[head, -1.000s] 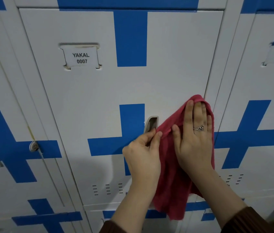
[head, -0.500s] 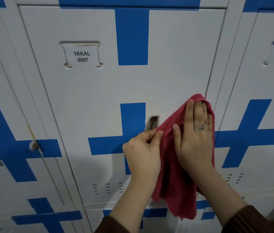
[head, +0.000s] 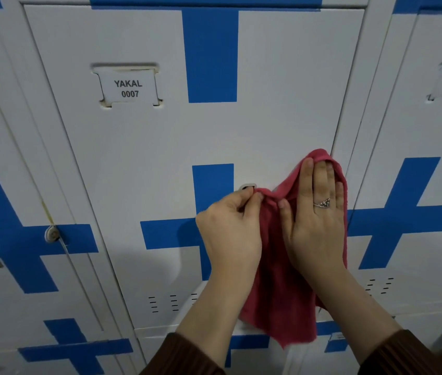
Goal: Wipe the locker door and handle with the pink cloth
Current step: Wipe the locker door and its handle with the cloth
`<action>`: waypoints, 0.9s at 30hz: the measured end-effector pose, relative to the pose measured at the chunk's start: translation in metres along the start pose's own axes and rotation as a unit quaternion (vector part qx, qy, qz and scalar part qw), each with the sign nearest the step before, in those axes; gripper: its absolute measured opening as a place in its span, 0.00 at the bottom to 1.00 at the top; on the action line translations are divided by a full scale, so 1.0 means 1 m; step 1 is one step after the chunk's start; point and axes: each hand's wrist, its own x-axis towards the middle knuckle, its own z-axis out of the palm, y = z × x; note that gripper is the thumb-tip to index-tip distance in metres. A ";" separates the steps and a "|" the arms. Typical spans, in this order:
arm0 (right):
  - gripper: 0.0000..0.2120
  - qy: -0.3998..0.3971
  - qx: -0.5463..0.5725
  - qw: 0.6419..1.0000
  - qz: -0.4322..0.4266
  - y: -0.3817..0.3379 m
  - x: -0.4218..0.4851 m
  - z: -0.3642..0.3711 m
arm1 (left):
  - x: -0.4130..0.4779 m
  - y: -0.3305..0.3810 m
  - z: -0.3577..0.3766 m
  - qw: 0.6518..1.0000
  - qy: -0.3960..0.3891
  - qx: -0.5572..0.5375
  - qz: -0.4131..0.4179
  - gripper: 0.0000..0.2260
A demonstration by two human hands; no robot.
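white-and-blue lockers fill the view. locker door (head: pixel 160 158) carries label (head: pixel 129 87) "yakal 0007". pink cloth (head: pixel 276 280) lies against the door's right edge, lower half hanging loose. right hand (head: pixel 314 220) flat on it, fingers straight, pressing. left hand (head: pixel 230 234) pinches the cloth's top edge at the handle (head: pixel 247 186), mostly hidden. risk: pinch slips, cloth drops; bunched fabric may skim past the handle recess, leaving it unwiped.

Dark brown ribbed sleeves (head: pixel 396 355); silver ring (head: pixel 322 203) on right hand (head: pixel 314 228).
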 end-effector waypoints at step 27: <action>0.27 -0.024 0.049 0.998 0.028 -0.004 -0.004 -0.006 | -0.004 -0.004 0.001 1.000 0.011 -0.010 0.018 0.07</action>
